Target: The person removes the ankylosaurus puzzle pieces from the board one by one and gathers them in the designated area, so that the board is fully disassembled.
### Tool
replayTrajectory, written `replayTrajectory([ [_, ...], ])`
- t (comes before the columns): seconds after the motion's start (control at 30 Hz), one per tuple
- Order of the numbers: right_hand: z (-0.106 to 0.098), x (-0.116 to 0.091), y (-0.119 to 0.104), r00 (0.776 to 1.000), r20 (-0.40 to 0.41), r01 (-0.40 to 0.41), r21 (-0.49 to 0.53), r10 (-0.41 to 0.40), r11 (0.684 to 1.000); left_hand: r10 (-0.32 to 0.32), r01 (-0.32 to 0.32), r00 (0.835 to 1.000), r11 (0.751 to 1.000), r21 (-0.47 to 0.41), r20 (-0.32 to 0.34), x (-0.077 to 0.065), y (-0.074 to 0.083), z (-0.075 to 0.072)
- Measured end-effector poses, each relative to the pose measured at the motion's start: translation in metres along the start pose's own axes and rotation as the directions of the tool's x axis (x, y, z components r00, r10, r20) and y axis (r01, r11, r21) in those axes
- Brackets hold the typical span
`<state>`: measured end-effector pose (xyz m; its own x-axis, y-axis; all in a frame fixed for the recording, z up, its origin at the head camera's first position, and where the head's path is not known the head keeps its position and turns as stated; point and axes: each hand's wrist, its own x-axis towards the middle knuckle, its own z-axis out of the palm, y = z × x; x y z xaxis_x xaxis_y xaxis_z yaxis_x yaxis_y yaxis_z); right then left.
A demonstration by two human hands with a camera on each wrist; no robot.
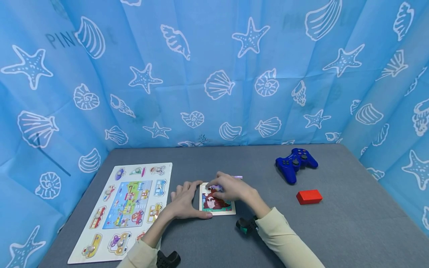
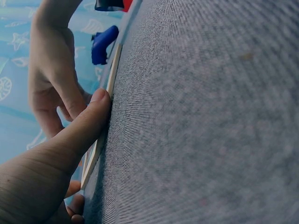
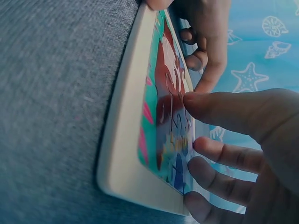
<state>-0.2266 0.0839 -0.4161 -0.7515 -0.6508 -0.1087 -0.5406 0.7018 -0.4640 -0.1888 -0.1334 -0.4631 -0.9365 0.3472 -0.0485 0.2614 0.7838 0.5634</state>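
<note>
On the grey bench (image 1: 335, 234), a small framed puzzle (image 1: 219, 213) lies near the middle, its picture partly brown. The left hand (image 1: 182, 204) frames its left side, thumb at the near edge, while the right hand (image 1: 234, 189) reaches over the picture from the right. A purple thing (image 1: 238, 177) peeks out beyond that hand. To the left, a larger white puzzle board (image 1: 104, 238) shows colourful vehicles. At right, a blue game controller (image 1: 291, 165) lies farther than a red block (image 1: 309, 197). A blue curtain (image 1: 197, 48) hangs behind.
</note>
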Motion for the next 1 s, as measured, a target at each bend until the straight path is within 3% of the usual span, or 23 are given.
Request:
replayTrajectory([
  [0.37, 0.0022, 0.0017, 0.0013, 0.999, 0.01, -0.033, 0.003, 0.033, 0.999, -0.024, 0.024, 0.999, 1.0, 0.007, 0.029, -0.0012, 0.0061, -0.0049],
  [0.67, 0.0021, 0.0018, 0.0005, 0.998, 0.019, -0.062, 0.006, 0.062, 0.998, -0.019, 0.019, 1.0, 1.0, 0.008, 0.024, 0.0011, 0.0004, -0.0006],
  [1.0, 0.0019, 0.0011, 0.0006, 0.999, 0.022, -0.049, 0.032, 0.048, 0.998, -0.043, 0.043, 0.998, 0.999, 0.011, 0.036, -0.001, 0.0078, -0.0063],
])
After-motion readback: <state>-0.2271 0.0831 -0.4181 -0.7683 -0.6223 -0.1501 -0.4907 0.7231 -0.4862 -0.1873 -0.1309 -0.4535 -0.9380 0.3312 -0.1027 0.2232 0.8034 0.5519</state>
